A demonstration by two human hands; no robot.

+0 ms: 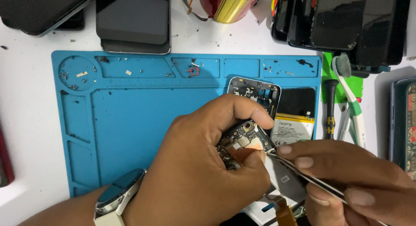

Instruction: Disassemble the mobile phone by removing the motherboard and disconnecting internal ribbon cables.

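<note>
An opened phone [255,91] lies on the blue repair mat [130,122], its circuit board [242,137] exposed. My left hand [203,165], a watch on its wrist, pinches the board between thumb and forefinger. My right hand [346,178] holds thin metal tweezers [303,176] whose tips touch the board's right edge near my left thumb. A black and white battery [295,122] lies just right of the phone. A flat orange ribbon cable [284,213] shows below my hands.
Small screws and a red bit [193,71] lie in the mat's top compartments. Several phones [133,22] are stacked at the back. A gold tape roll [227,5], a screwdriver [331,109] and a toothbrush [352,102] sit to the right.
</note>
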